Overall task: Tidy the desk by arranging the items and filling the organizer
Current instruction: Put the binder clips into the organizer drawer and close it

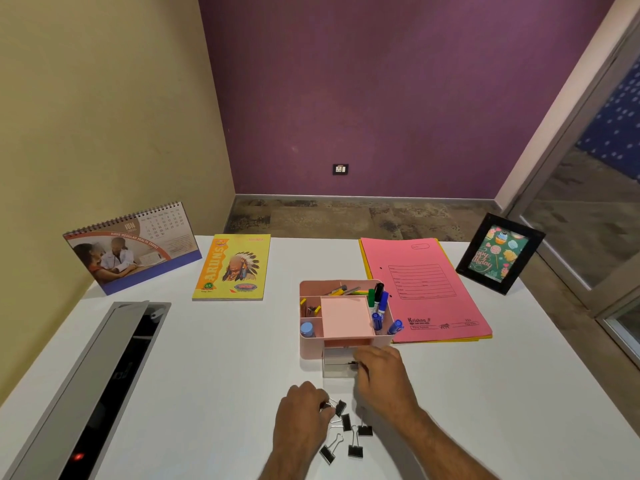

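pink organizer (pixel 311 348): mid-desk, pens upright, clear drawer (pixel 334 367) pulled out | black binder clips (pixel 348 433): scattered loose in front of it

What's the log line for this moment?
right hand: putting clip in organizer drawer | left hand: picking binder clip | desk: loose clips remain

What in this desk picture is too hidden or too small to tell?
- Head view: the drawer contents, hidden behind the right hand and its cloudy front.
- What the left hand grips besides one binder clip: its fingers cover it.
- The calendar dates and pink folder form lines: too small to read.
- The left desk channel interior: dark, cut off by the frame edge.
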Tool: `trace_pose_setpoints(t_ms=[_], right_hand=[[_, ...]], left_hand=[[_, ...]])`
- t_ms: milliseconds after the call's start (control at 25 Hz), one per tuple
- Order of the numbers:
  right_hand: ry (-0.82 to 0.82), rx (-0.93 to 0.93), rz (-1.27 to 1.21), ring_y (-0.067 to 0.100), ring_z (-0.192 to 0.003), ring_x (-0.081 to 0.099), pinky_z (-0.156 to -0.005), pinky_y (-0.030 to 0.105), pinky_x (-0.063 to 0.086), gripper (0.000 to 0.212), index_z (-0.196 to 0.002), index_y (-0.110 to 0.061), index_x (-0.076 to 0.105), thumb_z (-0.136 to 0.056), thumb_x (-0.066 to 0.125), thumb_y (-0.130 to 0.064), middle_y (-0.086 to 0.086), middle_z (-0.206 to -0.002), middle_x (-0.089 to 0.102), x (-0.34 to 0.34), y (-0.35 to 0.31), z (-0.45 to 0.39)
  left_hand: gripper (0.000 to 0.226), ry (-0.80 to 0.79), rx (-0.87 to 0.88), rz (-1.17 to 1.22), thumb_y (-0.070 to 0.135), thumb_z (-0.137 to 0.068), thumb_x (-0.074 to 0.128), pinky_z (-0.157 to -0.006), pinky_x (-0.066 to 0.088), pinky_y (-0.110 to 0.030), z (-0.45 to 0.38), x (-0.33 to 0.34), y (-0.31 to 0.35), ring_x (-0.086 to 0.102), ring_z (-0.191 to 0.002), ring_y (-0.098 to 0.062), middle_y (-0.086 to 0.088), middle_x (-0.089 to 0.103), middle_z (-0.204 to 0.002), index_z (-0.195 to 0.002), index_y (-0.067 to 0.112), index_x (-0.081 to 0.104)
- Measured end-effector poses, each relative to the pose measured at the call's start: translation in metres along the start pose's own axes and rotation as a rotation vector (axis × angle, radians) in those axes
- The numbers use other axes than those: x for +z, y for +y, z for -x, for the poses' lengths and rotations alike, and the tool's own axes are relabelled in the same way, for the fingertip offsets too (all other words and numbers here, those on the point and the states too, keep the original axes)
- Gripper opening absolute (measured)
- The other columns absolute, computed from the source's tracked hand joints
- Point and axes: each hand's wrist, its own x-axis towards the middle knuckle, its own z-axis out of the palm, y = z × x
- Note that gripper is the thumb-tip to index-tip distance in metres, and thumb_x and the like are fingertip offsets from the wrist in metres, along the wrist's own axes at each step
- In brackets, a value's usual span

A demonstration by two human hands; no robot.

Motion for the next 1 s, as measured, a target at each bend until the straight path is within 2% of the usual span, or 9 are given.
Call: trace_pose_setpoints(t_ms=[80, 200, 360, 480, 600, 760, 920, 1000], right_hand=[[-0.012, -0.008, 0.009, 0.019, -0.086, 0.062, -0.085, 0.029, 0.049, 0.030, -0.095, -0.020, 0.074, -0.081, 0.047, -0.017, -0.007, -0.096, 0.074, 0.001, 0.001, 0.001], [0.066, -0.024, 0.001, 0.019, -0.094, 0.063, -0.087, 0.030, 0.049, 0.030, -0.101, -0.018, 0.074, -0.081, 0.052, -0.021, -0.004, -0.102, 0.074, 0.000, 0.001, 0.008], [0.119, -0.020, -0.083, 0.017, -0.104, 0.061, -0.093, 0.034, 0.044, 0.041, -0.106, -0.017, 0.073, -0.079, 0.048, -0.037, -0.003, -0.109, 0.072, -0.001, 0.001, 0.017], [0.162, -0.004, -0.099, 0.013, -0.099, 0.058, -0.088, 0.029, 0.041, 0.024, -0.101, -0.019, 0.072, -0.078, 0.067, -0.016, -0.006, -0.104, 0.070, -0.002, 0.008, 0.020], [0.137, 0.013, -0.095, 0.010, -0.087, 0.059, -0.081, 0.021, 0.046, 0.023, -0.094, -0.017, 0.074, -0.077, 0.075, -0.001, -0.005, -0.092, 0.070, -0.005, 0.013, 0.016], [0.126, 0.046, -0.093, 0.008, -0.085, 0.058, -0.081, 0.018, 0.045, 0.019, -0.093, -0.015, 0.075, -0.079, 0.075, -0.003, -0.003, -0.091, 0.072, -0.005, 0.011, 0.000], [0.045, 0.026, 0.037, 0.015, -0.093, 0.057, -0.088, 0.030, 0.050, 0.022, -0.098, -0.019, 0.076, -0.080, 0.066, -0.009, -0.007, -0.097, 0.073, -0.006, 0.007, -0.013], [0.098, -0.015, 0.003, 0.015, -0.092, 0.058, -0.084, 0.028, 0.049, 0.023, -0.095, -0.018, 0.076, -0.079, 0.061, -0.013, -0.008, -0.094, 0.073, -0.006, 0.006, -0.009]], left_hand=[[0.021, 0.000, -0.007, 0.015, 0.038, -0.089, 0.057, -0.083, 0.044, -0.023, 0.000, 0.000, 0.001, 0.051, -0.096, -0.010, 0.010, 0.062, -0.104, -0.104, 0.028, 0.068], [0.027, 0.002, -0.027, 0.068, 0.028, -0.084, 0.059, -0.086, 0.041, -0.021, 0.003, -0.001, -0.003, 0.052, -0.099, -0.007, 0.017, 0.058, -0.106, -0.110, 0.034, 0.060], [0.035, -0.022, -0.073, 0.253, 0.007, -0.080, 0.061, -0.074, 0.041, -0.012, 0.003, -0.003, -0.008, 0.054, -0.085, -0.002, 0.018, 0.052, -0.093, -0.103, 0.032, 0.061], [0.037, -0.006, -0.118, 0.354, 0.001, -0.079, 0.063, -0.070, 0.040, -0.006, 0.000, -0.006, -0.010, 0.057, -0.082, 0.001, 0.016, 0.057, -0.089, -0.098, 0.033, 0.063], [0.040, 0.033, -0.175, 0.476, -0.002, -0.079, 0.058, -0.067, 0.045, -0.008, -0.002, -0.010, -0.008, 0.062, -0.078, -0.003, 0.010, 0.063, -0.086, -0.089, 0.037, 0.061], [0.036, 0.059, -0.238, 0.641, -0.001, -0.079, 0.060, -0.069, 0.054, -0.017, -0.002, -0.012, -0.002, 0.065, -0.077, -0.008, 0.010, 0.068, -0.084, -0.088, 0.033, 0.067], [0.037, 0.094, -0.282, 0.809, -0.005, -0.079, 0.059, -0.064, 0.055, -0.020, -0.003, -0.011, 0.005, 0.066, -0.070, -0.007, 0.003, 0.070, -0.080, -0.083, 0.029, 0.072], [0.039, 0.108, -0.301, 0.936, -0.009, -0.077, 0.060, -0.063, 0.054, -0.021, -0.004, -0.013, 0.009, 0.065, -0.067, -0.008, -0.001, 0.070, -0.078, -0.079, 0.027, 0.074]])
